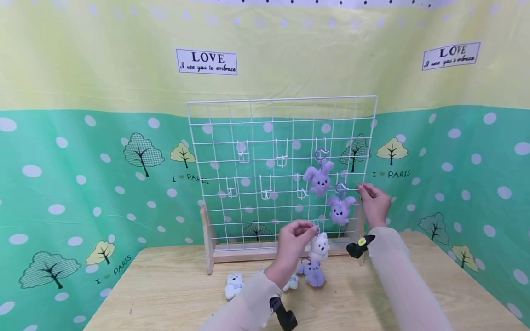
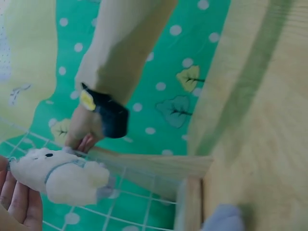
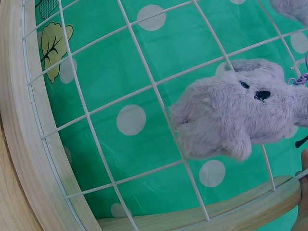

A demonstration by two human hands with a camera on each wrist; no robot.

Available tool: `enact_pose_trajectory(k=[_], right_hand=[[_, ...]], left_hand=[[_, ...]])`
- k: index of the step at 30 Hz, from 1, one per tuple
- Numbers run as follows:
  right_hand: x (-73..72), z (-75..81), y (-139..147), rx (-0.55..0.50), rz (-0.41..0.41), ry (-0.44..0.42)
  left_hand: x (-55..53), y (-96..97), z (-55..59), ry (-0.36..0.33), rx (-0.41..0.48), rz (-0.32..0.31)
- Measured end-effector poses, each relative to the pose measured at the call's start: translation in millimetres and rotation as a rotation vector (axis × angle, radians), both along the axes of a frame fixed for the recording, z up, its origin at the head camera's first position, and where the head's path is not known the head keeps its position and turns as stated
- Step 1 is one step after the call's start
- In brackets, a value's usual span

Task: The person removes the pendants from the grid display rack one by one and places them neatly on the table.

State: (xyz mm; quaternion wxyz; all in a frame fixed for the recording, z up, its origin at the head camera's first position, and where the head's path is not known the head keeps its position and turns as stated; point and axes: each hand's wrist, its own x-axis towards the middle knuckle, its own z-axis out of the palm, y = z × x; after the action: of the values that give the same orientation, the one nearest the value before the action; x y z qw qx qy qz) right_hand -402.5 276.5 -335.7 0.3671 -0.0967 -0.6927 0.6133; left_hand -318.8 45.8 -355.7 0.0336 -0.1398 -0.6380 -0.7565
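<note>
My left hand [image 1: 293, 246] pinches the metal ring of a white plush keychain [image 1: 319, 247], which hangs from the fingertips in front of the rack's lower part. The left wrist view shows this plush [image 2: 65, 175] with a blue ribbon round its neck. At the right side edge of a white wire grid rack [image 1: 281, 122], my right hand [image 1: 376, 204] grips the frame wire between thumb and fingers. Two purple bunny plush keychains hang on hooks close by, an upper one [image 1: 319, 178] and a lower one [image 1: 340, 210]; the lower bunny [image 3: 231, 110] fills much of the right wrist view.
Several bare white hooks, among them one at the upper left [image 1: 243, 154], are on the grid. On the wooden table [image 1: 165, 285] lie a white plush [image 1: 233, 286], another white plush [image 1: 291, 282] partly behind the left forearm, and a purple plush [image 1: 313, 274]. A wooden stand [image 1: 207, 243] supports the rack.
</note>
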Motion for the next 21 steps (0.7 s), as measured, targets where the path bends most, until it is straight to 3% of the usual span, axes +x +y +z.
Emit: enact_pose_trajectory(k=[14,21], right_hand=[[2.5,1.9,-0.9,-0.020,0.000,-0.008],[2.6,2.3,-0.7,0.000,-0.003,-0.007]], left_hand=[[30.4,-4.9,-41.3,-0.115,-0.009,-0.116],[39.7,-8.9,-63.5,-0.163,-0.009,-0.190]])
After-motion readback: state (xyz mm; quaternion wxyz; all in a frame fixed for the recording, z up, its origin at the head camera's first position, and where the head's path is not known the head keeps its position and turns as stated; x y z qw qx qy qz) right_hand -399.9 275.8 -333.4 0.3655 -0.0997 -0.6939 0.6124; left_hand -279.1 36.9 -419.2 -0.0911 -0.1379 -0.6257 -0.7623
